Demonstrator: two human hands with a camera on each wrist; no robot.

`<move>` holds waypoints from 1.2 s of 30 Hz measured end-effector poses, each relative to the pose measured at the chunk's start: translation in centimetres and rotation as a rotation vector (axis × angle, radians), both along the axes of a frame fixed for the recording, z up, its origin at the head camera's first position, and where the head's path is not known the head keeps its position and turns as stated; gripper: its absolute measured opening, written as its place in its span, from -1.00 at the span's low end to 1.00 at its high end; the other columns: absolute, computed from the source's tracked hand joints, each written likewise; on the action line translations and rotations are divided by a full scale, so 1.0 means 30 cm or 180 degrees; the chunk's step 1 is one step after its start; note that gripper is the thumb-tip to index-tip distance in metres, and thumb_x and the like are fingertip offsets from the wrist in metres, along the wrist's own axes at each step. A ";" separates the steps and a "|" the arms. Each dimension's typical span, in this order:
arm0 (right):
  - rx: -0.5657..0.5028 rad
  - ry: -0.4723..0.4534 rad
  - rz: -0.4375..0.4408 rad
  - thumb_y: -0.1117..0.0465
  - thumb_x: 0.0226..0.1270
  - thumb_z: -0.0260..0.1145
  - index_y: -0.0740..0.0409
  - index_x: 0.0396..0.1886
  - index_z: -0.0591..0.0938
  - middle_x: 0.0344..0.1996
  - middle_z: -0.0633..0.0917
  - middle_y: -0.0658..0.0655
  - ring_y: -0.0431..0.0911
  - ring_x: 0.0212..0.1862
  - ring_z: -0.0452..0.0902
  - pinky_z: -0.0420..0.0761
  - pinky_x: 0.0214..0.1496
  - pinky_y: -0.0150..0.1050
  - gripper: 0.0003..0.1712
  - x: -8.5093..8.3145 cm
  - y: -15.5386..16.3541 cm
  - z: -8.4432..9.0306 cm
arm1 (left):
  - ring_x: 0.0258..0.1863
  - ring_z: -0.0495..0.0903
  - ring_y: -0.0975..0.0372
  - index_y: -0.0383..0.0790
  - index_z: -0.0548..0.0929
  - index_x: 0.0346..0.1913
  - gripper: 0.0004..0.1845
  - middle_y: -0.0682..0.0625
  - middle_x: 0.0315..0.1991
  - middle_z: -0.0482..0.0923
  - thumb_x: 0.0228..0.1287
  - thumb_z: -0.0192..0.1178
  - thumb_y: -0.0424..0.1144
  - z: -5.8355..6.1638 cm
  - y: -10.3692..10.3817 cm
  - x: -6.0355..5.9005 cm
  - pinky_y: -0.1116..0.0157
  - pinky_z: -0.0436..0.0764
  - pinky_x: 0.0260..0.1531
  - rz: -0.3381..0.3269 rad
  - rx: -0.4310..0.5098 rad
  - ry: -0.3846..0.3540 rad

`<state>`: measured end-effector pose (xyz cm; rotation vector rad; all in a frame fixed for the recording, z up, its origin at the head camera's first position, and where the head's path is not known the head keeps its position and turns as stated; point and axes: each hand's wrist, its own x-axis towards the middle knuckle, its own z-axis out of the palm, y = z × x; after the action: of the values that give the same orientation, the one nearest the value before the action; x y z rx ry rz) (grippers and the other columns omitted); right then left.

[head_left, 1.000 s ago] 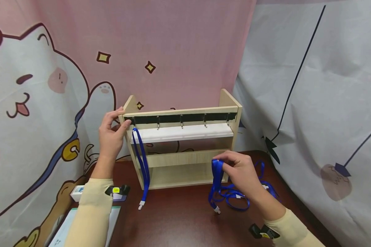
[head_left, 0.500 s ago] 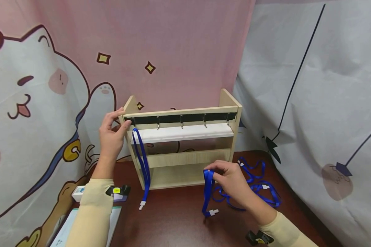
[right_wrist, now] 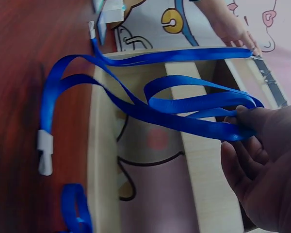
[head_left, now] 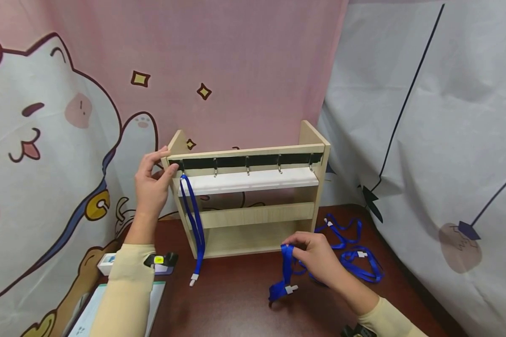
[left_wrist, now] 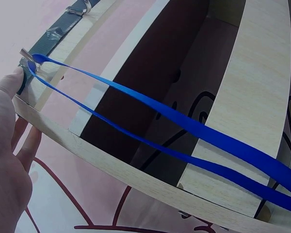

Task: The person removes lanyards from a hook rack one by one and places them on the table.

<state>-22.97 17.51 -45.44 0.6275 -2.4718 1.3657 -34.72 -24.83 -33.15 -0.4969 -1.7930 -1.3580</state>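
A blue lanyard (head_left: 195,217) with a white clip hangs from the leftmost hook of a pale wooden rack (head_left: 253,218). At the rack's upper left corner my left hand (head_left: 152,185) grips the side board, thumb in front beside that hook. My right hand (head_left: 316,255) pinches a second blue lanyard (head_left: 286,260) low in front of the rack's right side. Its looped strap dangles, with the white clip (right_wrist: 45,153) at the lower end in the right wrist view. Further blue lanyards (head_left: 364,271) lie on the table to the right, partly behind the right hand.
Several metal hooks (head_left: 248,166) line the rack's black strip. A white box (head_left: 106,263) and a white sheet or board (head_left: 156,297) lie at the left, partly behind the left sleeve. Printed curtains (head_left: 261,79) enclose the dark red table (head_left: 232,299).
My right hand has moved down and slightly left, away from the pile, with the lanyard. The strap's lower end now bunches near the table. My left hand has stayed on the rack's corner.
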 end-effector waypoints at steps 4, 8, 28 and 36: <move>-0.0004 -0.0041 0.0114 0.42 0.45 0.51 0.01 -0.15 0.90 -0.23 0.85 -0.11 -0.13 -0.48 0.72 0.74 -0.43 -0.25 -0.79 -0.007 0.010 -0.039 | 0.39 0.56 0.19 -0.24 0.75 0.29 -0.61 -0.02 0.41 0.61 0.46 0.48 -0.40 -0.004 0.001 0.001 0.43 0.65 0.12 0.0034 -0.0005 -0.0022; -0.0029 -0.0013 0.0167 0.48 0.42 0.48 0.03 -0.18 0.88 -0.23 0.86 -0.05 -0.20 -0.48 0.71 0.74 -0.42 -0.27 -0.75 -0.013 0.016 -0.075 | 0.39 0.55 0.18 -0.24 0.75 0.30 -0.60 -0.02 0.41 0.61 0.46 0.48 -0.41 -0.006 0.000 -0.002 0.43 0.65 0.11 0.0031 0.0003 -0.0023; 0.0378 -0.0066 0.0081 0.46 0.31 0.52 -0.08 -0.26 0.87 -0.27 0.84 -0.19 -0.30 -0.24 0.70 0.71 -0.20 -0.32 -0.70 -0.070 -0.006 -0.274 | 0.37 0.57 0.19 -0.24 0.76 0.28 -0.62 -0.02 0.41 0.62 0.47 0.47 -0.42 0.002 0.004 0.000 0.41 0.65 0.12 0.0005 0.0036 0.0008; 0.0585 -0.0093 0.0134 0.41 0.32 0.56 -0.14 -0.27 0.86 -0.25 0.84 -0.22 -0.28 -0.14 0.74 0.72 -0.08 -0.28 -0.72 -0.082 -0.029 -0.323 | 0.37 0.56 0.18 -0.28 0.74 0.29 -0.62 -0.07 0.41 0.61 0.47 0.45 -0.44 0.009 0.010 0.010 0.42 0.64 0.10 -0.0028 0.0070 0.0000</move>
<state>-25.42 16.65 -55.14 0.7070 -2.6425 1.1783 -34.42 -24.54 -32.89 -0.4935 -1.7759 -1.3824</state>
